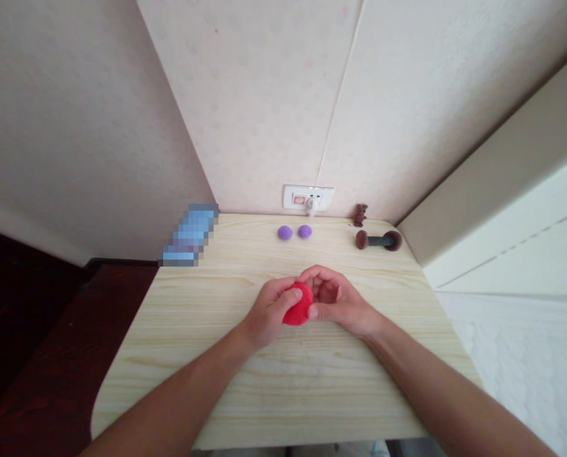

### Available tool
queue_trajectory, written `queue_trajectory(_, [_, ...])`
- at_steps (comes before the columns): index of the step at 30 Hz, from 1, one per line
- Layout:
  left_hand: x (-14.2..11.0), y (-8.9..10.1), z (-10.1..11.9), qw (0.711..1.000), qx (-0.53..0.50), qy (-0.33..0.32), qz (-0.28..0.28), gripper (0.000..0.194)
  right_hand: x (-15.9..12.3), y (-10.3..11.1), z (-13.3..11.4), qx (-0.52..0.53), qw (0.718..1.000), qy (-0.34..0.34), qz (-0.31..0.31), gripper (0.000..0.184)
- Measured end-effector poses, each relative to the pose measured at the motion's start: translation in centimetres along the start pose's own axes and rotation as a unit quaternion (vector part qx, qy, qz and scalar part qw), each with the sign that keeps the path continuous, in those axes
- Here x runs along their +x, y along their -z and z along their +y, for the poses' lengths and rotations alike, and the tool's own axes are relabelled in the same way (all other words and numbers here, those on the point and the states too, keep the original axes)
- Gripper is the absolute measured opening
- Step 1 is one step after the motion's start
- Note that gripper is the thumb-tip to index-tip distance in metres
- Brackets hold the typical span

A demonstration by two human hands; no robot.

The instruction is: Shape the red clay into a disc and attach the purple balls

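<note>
Disc (296,315) of red clay, face up, long axis unclear, between hands: left hand (270,311) clamping, right hand (340,301) curved open, thumb touching.

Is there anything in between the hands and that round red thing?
Nothing that shows: the left hand holds the red piece directly, thumb on it, and the right hand has its thumb at the edge.

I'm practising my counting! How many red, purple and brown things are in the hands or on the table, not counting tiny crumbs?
Red: 1, the red piece in the left hand
Purple: 2, the left purple lump and the right purple lump
Brown: 2, the small knobbly piece and the dumbbell shape with brown ends
Total: 5
</note>
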State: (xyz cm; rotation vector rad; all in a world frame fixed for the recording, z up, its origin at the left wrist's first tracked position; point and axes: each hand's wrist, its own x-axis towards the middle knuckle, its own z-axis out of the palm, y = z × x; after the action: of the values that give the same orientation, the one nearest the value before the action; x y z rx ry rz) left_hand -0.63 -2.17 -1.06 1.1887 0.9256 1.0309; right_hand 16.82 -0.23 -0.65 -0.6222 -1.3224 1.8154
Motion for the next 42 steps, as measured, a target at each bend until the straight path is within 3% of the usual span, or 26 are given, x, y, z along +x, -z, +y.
queue_trajectory(16, [-0.22, 0.07, 0.21, 0.998, -0.008, 0.009, -0.059, 0.030, 0.01, 0.29, 0.19, 0.042, 0.998, -0.037, -0.009, 0.042])
queue_trajectory(21, [-0.26, 0.11, 0.08, 0.999, -0.017, 0.026, -0.026, 0.028, -0.02, 0.08, 0.23, 0.004, 1.000, -0.018, 0.016, 0.035])
queue_trajectory(27, [-0.12, -0.18, 0.37, 0.999, -0.016, 0.036, 0.013, 0.026, 0.01, -0.03, 0.39, 0.039, 0.999, -0.014, -0.009, 0.047])
queue_trajectory(42, [0.04, 0.00, 0.69, 0.999, 0.001, 0.033, -0.038, 0.029, 0.08, -0.03, 0.15, 0.022, 0.999, -0.030, 0.001, 0.037])
